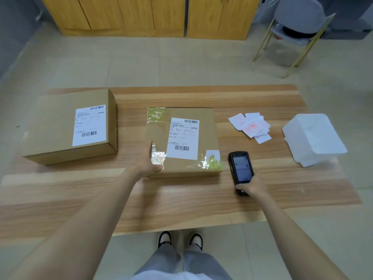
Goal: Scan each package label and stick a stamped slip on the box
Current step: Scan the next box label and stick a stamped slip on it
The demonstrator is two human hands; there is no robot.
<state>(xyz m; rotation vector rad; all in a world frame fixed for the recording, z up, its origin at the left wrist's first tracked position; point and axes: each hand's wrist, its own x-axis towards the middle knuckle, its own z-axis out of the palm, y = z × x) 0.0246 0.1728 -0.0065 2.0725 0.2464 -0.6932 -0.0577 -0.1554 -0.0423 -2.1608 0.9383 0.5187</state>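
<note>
Fingers (240, 186) of our right hand (253, 187) are wrapped round the scanner (241, 168), just right of the taped box (207, 128) sitting mid worktop (181, 201). Our left hand (145, 161) grips that box's near-left corner. 1 white slip (213, 155) is stuck on its top; the other box (56, 122) is far left, stamped slips (252, 127) off right.

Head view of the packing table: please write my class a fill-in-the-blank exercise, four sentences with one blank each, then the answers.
1. The right hand holds a handheld ____.
2. The left hand grips the ____ side of the taped box.
3. The taped box and the plain box each carry a white shipping ____.
4. The loose slips bear ____ stamps.
Missing words: scanner; left; label; red.
</note>
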